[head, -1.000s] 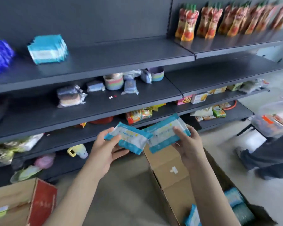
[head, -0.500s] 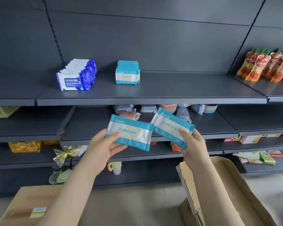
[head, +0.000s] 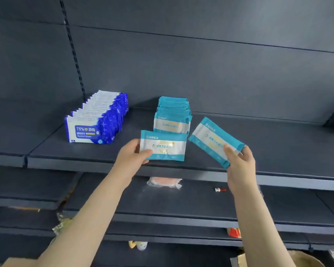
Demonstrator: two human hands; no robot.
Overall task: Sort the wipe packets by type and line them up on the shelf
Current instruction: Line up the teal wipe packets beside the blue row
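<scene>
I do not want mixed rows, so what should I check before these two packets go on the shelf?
1. Left hand grips left packet: ok.
2. Right hand grips right packet: ok.
3. Both match the teal row: ok.
4. Right packet upright: not ok, tilted.
5. Room in front of teal row: cannot tell, left packet hides it.
6. Blue row apart from teal row: ok.

Grey back panel (head: 201,64) is being divided by slotted upright (head: 72,45), far left. Lower shelves (head: 181,203) are being shaded. Cardboard box (head: 301,260) is being cropped, near right.
</scene>
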